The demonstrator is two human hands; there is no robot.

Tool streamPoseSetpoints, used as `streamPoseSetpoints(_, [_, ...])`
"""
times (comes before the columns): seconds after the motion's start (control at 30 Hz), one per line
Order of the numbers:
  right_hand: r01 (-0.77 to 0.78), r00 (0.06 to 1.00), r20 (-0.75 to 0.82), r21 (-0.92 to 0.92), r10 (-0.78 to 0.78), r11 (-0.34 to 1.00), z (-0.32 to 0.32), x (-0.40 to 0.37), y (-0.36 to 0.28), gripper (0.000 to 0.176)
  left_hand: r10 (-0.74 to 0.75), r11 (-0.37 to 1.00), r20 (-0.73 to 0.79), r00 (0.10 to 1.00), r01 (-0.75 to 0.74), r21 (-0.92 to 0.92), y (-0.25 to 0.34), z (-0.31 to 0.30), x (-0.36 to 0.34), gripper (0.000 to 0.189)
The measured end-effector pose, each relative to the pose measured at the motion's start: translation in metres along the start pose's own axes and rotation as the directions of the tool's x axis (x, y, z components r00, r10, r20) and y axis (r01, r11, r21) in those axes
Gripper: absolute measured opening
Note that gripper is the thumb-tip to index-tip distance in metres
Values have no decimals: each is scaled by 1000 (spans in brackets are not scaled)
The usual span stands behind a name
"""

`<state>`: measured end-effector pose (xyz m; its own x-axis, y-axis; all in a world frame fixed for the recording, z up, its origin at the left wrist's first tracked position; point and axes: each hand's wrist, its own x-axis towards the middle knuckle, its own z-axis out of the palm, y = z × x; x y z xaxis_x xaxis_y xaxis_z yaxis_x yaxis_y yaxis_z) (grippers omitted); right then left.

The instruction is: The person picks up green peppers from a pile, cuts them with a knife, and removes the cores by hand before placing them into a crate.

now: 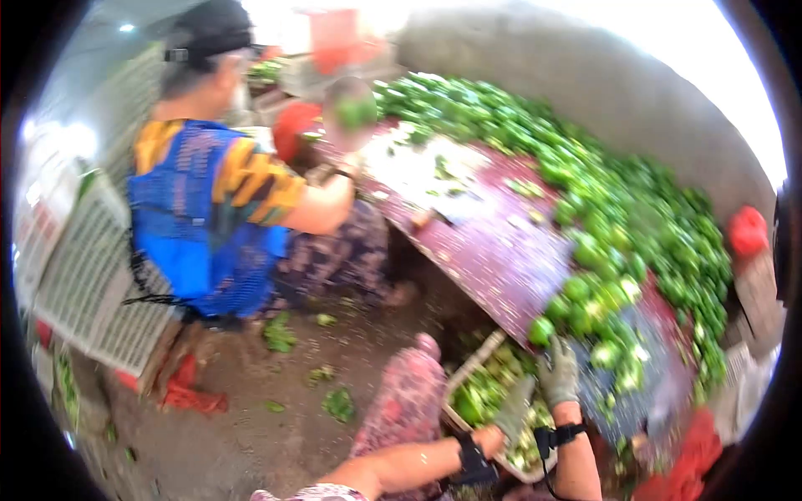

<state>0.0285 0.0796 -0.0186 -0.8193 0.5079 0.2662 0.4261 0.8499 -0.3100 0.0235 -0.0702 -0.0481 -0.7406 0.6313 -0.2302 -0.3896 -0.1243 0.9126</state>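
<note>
My left hand (512,411), in a pale work glove, is over a light-coloured basket (458,386). Its fingers look stretched out, with nothing visible in them. Inside the basket are green peppers (469,406) and pale green pieces. My right hand (560,373), also gloved, is at the table's near edge with fingers extended, close to a green pepper (541,331). I see no firm grip on that pepper. Cut or torn green peppers (607,354) lie just right of this hand. Blur hides the finer detail of both hands.
A heap of green peppers (585,179) runs along the wall side of the reddish table (501,259). Another person (205,200) in a blue vest sits at the left, beside white crates (96,275). Leaves (338,405) litter the floor. Red bags (693,455) are at lower right.
</note>
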Motion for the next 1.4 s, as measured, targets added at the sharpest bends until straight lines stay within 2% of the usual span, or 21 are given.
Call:
streamPoseSetpoints(0.17, [-114, 977, 156, -199, 146, 973, 51, 58, 1, 61, 179, 956, -73, 981, -156, 249, -9, 1, 15, 45])
streamPoseSetpoints(0.3, [-205, 952, 197, -159, 234, 966, 41, 62, -11, 53, 305, 885, -56, 951, -261, 387, -26, 0, 27, 42])
streamPoseSetpoints(0.37, [-164, 969, 177, -70, 174, 984, 31, 60, -6, 50, 337, 872, 25, 941, -322, 369, -38, -3, 36, 43])
streamPoseSetpoints(0.4, [-138, 977, 162, -22, 139, 990, 32, 57, -2, 48, 204, 959, -38, 978, -192, 210, -22, -2, 35, 43])
streamPoseSetpoints(0.43, [-117, 992, 35, 4, 117, 993, 37, 51, 1, 43, 58, 998, -77, 995, -56, 36, 8, 0, 30, 44])
streamPoseSetpoints(0.5, [-301, 953, 130, 509, 274, 806, 31, 39, 0, 40, -134, 983, -92, 987, 120, -141, 29, -2, 29, 46])
streamPoseSetpoints(0.53, [-375, 921, 208, 700, 329, 608, 25, 29, -2, 38, -81, 994, -105, 991, 72, -81, 23, -4, 33, 46])
streamPoseSetpoints(0.57, [-281, 939, 165, 874, 302, 396, 22, 13, -7, 39, -28, 999, -110, 993, 26, -19, 13, -4, 40, 46])
streamPoseSetpoints(0.6, [-433, 868, 388, 897, 309, 89, -24, -2, -48, 46, 28, 999, -109, 994, -23, 45, 8, -2, 42, 47])
streamPoseSetpoints(0.63, [-404, 885, 371, 913, 281, 66, -28, -16, -52, 47, 77, 978, -39, 996, -68, 196, 45, -5, 28, 46])
streamPoseSetpoints(0.67, [-371, 902, 349, 928, 255, 42, -30, -32, -49, 48, 143, 965, -30, 989, -133, 224, 29, 0, 31, 46])
streamPoseSetpoints(0.73, [-271, 902, 317, 944, 292, -185, -21, -54, -37, 46, 38, 977, 221, 975, -83, 198, 51, -4, 20, 46])
streamPoseSetpoints(0.77, [-273, 887, 314, 948, 340, -162, -24, -66, -32, 44, 63, 935, 270, 961, -151, 320, 48, 0, 19, 47])
streamPoseSetpoints(0.8, [-260, 883, 281, 960, 375, -107, -25, -68, -30, 42, 49, 936, 343, 938, -162, 311, 62, 2, 8, 46])
streamPoseSetpoints(0.97, [-248, 859, 347, 925, 377, -287, -39, -88, -10, 37, 364, 818, 398, 842, -493, 295, 25, 16, -7, 50])
streamPoseSetpoints(1.07, [-173, 874, 149, 985, 462, 9, -63, -88, -40, 37, -7, 949, 444, 896, -134, 285, 56, 20, -18, 50])
streamPoseSetpoints(1.1, [-142, 865, -7, 956, 502, 258, -57, -89, -34, 34, -19, 965, 486, 874, -112, 238, 38, 22, -9, 47])
streamPoseSetpoints(1.2, [-170, 859, 13, 950, 513, 262, -71, -91, -52, 29, 35, 999, 590, 807, -51, 11, -3, 25, 14, 45])
streamPoseSetpoints(1.23, [-173, 858, 22, 953, 514, 248, -73, -91, -56, 27, 107, 993, 530, 841, -64, -98, -11, 29, 15, 39])
streamPoseSetpoints(1.33, [-165, 858, 5, 950, 514, 266, -68, -95, -52, 25, 13, 986, 564, 826, 82, -144, 9, 22, 9, 41])
streamPoseSetpoints(1.4, [-122, 867, -77, 925, 492, 361, -66, -95, -50, 27, 14, 983, 593, 805, 96, -154, 6, 22, 13, 42])
